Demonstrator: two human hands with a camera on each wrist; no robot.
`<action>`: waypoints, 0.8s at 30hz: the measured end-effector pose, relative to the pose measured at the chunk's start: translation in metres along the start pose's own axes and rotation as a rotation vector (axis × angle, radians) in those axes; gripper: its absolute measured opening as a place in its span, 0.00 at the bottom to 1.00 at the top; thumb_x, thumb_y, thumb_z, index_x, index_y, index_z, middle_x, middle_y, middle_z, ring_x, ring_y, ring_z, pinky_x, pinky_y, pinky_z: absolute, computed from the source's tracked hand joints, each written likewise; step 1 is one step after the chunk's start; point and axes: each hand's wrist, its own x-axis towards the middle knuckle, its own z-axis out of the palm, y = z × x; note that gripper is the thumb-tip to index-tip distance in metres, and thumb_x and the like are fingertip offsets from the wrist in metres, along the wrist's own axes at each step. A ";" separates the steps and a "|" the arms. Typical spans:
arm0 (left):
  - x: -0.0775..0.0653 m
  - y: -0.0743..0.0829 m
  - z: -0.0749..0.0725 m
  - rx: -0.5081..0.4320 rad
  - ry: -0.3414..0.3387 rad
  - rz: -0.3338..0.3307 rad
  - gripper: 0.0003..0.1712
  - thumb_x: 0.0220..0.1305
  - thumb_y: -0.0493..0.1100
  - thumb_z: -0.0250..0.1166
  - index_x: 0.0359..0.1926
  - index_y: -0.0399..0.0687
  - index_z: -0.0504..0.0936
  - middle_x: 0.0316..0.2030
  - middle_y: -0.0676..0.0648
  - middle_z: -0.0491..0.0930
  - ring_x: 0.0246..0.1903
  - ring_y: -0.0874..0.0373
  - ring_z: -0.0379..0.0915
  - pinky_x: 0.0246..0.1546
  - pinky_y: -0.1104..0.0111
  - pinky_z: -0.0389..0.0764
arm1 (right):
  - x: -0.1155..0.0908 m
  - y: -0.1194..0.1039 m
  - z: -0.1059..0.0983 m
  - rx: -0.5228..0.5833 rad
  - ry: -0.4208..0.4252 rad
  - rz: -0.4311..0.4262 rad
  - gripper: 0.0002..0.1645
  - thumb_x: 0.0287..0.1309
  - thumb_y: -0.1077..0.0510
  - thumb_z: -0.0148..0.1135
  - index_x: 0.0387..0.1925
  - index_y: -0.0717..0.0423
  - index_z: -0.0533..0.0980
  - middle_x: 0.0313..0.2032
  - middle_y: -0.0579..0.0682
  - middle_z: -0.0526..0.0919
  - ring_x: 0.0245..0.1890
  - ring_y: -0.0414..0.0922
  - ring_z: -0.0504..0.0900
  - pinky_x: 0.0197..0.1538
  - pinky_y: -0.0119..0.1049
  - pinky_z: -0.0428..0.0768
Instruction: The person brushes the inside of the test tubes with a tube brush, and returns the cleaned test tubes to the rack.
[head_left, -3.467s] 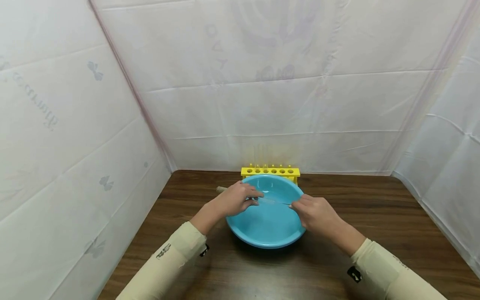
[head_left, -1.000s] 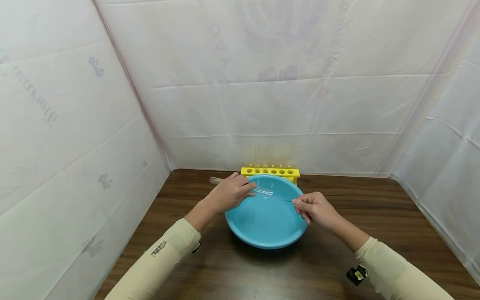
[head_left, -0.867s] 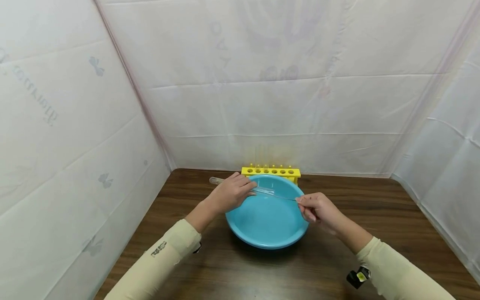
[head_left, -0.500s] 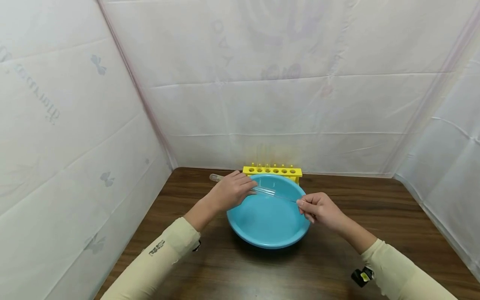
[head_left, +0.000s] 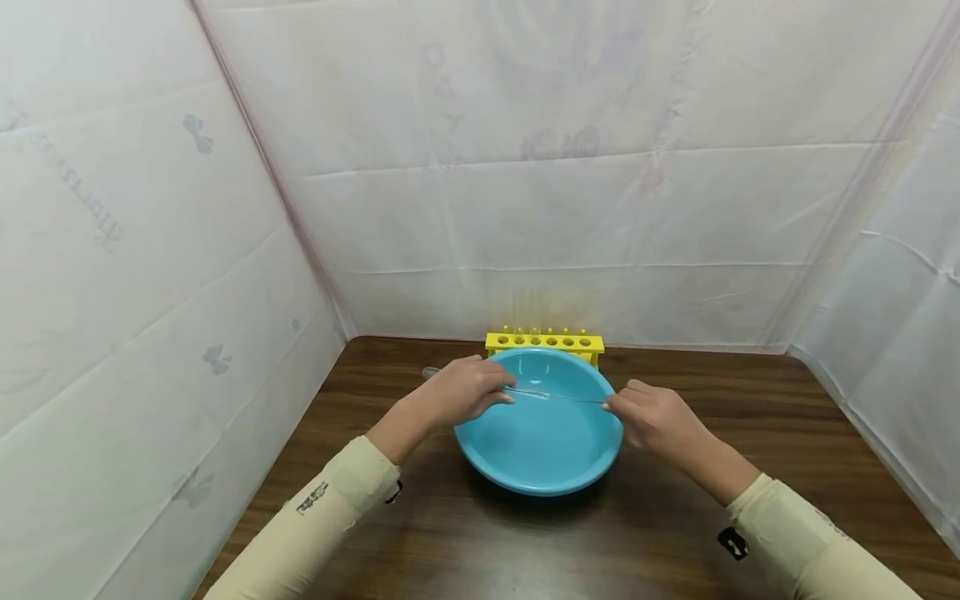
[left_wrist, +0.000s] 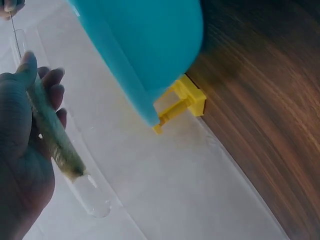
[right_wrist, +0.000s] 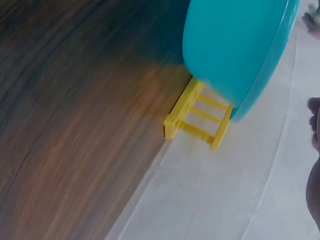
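Over the basin, my left hand [head_left: 463, 392] grips a clear glass test tube [left_wrist: 92, 195], fingers and thumb curled round it. Inside the tube, the left wrist view shows the pale bristles of a test tube brush [left_wrist: 57, 137], ending short of the rounded tip. The brush's thin wire [head_left: 577, 401] runs out of the tube mouth to the right. My right hand [head_left: 651, 421] pinches the far end of this wire near the basin's right rim. Under both hands stands the light blue basin [head_left: 540, 467]. Only fingers of my right hand show in the right wrist view.
A yellow test tube rack [head_left: 592, 342] stands behind the basin, against the white sheeted wall [head_left: 540, 217]. A few clear tubes [head_left: 534, 312] are upright in it. Dark wooden tabletop [head_left: 712, 392] surrounds the basin.
Compared with the earliest frame, my right hand is farther right and more wire shows. Since half a second ago, it has rolled knuckles up, and the tube lies closer to level.
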 end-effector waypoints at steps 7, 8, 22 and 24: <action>0.004 0.001 -0.005 -0.102 -0.038 -0.112 0.19 0.79 0.53 0.63 0.61 0.49 0.87 0.53 0.50 0.90 0.52 0.56 0.86 0.57 0.60 0.86 | -0.004 0.002 0.001 0.104 -0.004 0.100 0.21 0.83 0.52 0.52 0.31 0.54 0.81 0.21 0.43 0.76 0.22 0.33 0.67 0.25 0.25 0.72; 0.004 0.001 -0.005 -0.099 -0.035 -0.113 0.19 0.79 0.52 0.63 0.61 0.49 0.87 0.54 0.49 0.90 0.53 0.55 0.86 0.58 0.59 0.86 | -0.004 0.000 0.000 0.186 -0.040 0.178 0.20 0.82 0.54 0.55 0.30 0.52 0.81 0.20 0.41 0.74 0.21 0.31 0.66 0.24 0.25 0.71; -0.006 -0.004 0.014 0.099 0.344 0.173 0.12 0.69 0.42 0.74 0.51 0.44 0.90 0.43 0.50 0.90 0.42 0.58 0.85 0.50 0.66 0.86 | 0.005 0.000 -0.020 1.486 -0.325 0.936 0.27 0.83 0.57 0.50 0.23 0.63 0.76 0.13 0.40 0.69 0.13 0.38 0.63 0.20 0.39 0.57; -0.006 -0.004 0.015 0.107 0.366 0.177 0.13 0.68 0.41 0.75 0.51 0.43 0.90 0.43 0.50 0.91 0.42 0.58 0.85 0.50 0.66 0.86 | 0.003 0.000 -0.021 1.533 -0.330 0.948 0.26 0.83 0.57 0.50 0.24 0.56 0.77 0.14 0.38 0.70 0.14 0.35 0.63 0.20 0.37 0.56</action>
